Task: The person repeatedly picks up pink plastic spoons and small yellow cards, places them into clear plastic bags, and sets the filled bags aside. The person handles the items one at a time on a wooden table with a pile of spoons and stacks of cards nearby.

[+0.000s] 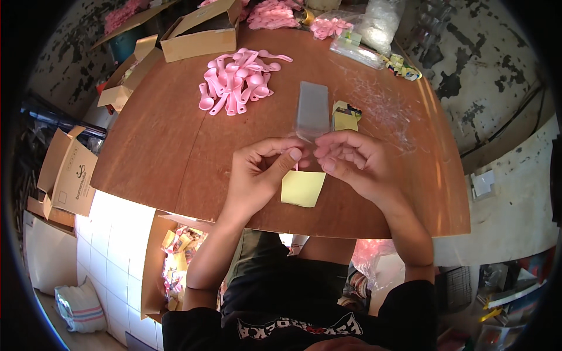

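My left hand is closed, thumb against fingers, and a sliver of a pink spoon shows below its thumb; the rest is hidden. Close beside it, my right hand has its fingers curled, with something thin and see-through at the fingertips that I cannot make out clearly. A yellow card is just below both hands, near the table's front edge. Beyond the fingertips lies a stack of clear plastic bags. To its right are more yellow cards, one with a dark printed corner.
A pile of pink spoons lies on the brown table, far left. Behind are an open cardboard box, pink bundles and bagged plastic. Clear scraps litter the right. A box of packets stands below, left.
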`<state>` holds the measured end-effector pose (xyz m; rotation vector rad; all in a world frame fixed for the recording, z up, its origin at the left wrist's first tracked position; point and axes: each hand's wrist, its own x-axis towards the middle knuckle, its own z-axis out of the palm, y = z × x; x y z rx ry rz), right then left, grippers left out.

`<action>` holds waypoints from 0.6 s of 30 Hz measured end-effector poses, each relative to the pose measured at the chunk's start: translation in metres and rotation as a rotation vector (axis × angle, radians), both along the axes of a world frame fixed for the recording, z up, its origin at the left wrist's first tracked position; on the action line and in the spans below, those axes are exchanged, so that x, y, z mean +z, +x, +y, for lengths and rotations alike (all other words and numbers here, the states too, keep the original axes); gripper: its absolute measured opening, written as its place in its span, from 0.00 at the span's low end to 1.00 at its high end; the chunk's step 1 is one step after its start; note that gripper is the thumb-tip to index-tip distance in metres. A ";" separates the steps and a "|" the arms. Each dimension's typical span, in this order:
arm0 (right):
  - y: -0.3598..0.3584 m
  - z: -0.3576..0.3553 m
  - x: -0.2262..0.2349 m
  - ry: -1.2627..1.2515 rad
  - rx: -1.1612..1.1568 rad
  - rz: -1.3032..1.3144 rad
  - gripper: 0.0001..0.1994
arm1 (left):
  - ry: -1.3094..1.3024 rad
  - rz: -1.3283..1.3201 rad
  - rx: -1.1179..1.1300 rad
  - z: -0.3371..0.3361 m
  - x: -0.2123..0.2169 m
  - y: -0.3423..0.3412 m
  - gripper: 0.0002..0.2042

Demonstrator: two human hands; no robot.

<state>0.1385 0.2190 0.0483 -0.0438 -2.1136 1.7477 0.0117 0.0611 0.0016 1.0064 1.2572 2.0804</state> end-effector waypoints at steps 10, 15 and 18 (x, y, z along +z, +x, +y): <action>-0.005 0.006 -0.030 -0.058 -0.092 0.035 0.09 | -0.076 0.000 0.041 0.002 -0.009 -0.007 0.09; -0.005 0.015 -0.032 -0.054 -0.052 0.056 0.08 | -0.065 0.048 0.031 -0.001 -0.014 -0.010 0.09; -0.002 0.023 -0.032 -0.052 -0.025 0.040 0.07 | -0.039 0.035 0.029 -0.001 -0.015 -0.010 0.08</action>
